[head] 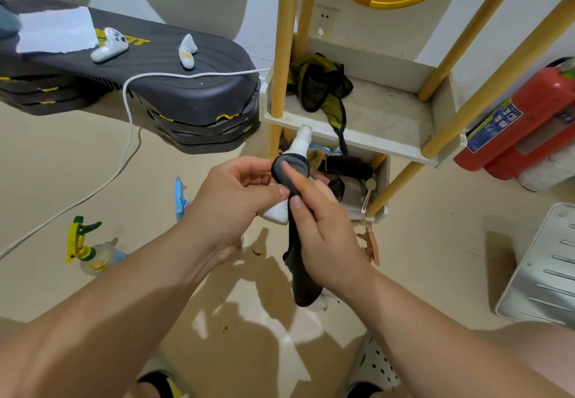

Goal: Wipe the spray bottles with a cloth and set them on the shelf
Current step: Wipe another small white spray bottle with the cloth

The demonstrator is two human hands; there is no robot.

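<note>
The left hand (236, 198) grips the white spray bottle (301, 141) by its body, in the air just before the shelf (389, 148). The right hand (323, 236) pinches a dark cloth (303, 273) wrapped round the bottle's shoulder, and the cloth's tail hangs down. A yellow-green spray bottle (84, 248) and a blue spray bottle (180, 195) are on the floor (77, 155) to the left.

Dark cloth (300, 257), smooth white plastic bottle (299, 144)
</note>
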